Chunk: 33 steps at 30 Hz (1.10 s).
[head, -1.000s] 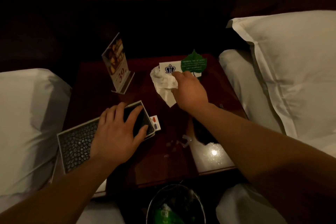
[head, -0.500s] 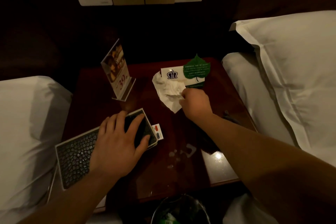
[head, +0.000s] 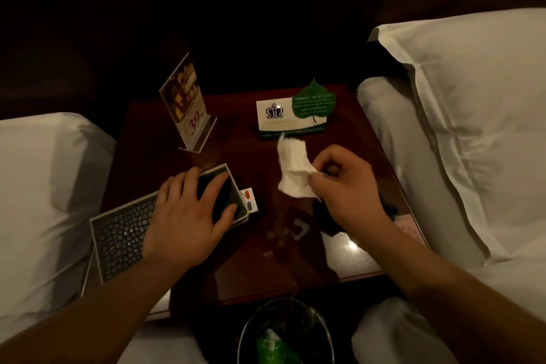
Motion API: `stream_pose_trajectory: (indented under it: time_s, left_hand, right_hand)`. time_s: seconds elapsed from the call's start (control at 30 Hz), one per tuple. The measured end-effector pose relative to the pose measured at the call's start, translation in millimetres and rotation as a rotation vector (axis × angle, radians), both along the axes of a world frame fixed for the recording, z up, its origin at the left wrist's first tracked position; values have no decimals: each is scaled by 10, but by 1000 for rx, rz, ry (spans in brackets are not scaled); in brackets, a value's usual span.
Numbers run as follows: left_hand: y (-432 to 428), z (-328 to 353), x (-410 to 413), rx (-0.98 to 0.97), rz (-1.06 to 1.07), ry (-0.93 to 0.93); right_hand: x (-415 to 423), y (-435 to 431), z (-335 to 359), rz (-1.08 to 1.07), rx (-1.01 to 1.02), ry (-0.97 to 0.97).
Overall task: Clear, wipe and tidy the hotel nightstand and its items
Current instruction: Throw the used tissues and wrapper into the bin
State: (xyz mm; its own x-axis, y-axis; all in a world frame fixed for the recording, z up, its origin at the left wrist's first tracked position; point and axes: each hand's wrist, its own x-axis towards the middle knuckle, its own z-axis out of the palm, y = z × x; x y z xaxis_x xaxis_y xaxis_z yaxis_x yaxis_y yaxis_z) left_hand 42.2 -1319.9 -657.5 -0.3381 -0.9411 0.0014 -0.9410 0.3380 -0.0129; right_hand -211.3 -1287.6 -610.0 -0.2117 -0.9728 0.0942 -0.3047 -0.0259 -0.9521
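Glossy red-brown wood is forming the top of the nightstand [head: 266, 263] and is catching a bright glare near its front right corner. The right hand [head: 348, 186] is pinching a crumpled white tissue [head: 294, 170] between thumb and curled fingers, holding it over the middle of the wood. Just behind it, a white tent card [head: 274, 117] is bearing a crown emblem. A green leaf-shaped card [head: 313, 102] is leaning against that tent card. The left hand [head: 189, 216] is lying flat, fingers spread, on a smooth black rectangular slab [head: 233, 193]. The slab is sitting on a pebble-textured grey folder [head: 121, 236] at the left edge. A small white card [head: 249, 201] with red and blue marks is peeking out beside the slab. A clear acrylic sign stand [head: 186, 106] is standing upright at the back left. Below the front edge, a round bin [head: 283, 331] is holding something green.
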Motion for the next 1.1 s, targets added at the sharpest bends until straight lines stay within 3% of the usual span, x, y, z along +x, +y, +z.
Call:
stream_pose_trajectory:
  time_s: [0.13,0.5,0.6,0.8,1.1]
  left_hand:
    - [7,-13,4,-10,-4,5]
    - [7,-30,4,-26,-14,17]
    - [8,-32,9,-29,-15,18]
    - [3,-61,18,-40,-14,42]
    - [-58,-52,95,43,-3,201]
  right_hand:
    - [21,444,-29,111,74,-58]
    - [232,1583,-475,240,136,122]
    - [318,1766,-798,231,307,297]
    - [520,1871,-1479,378,629,358]
    - [677,1905,-1514,336,692,415]
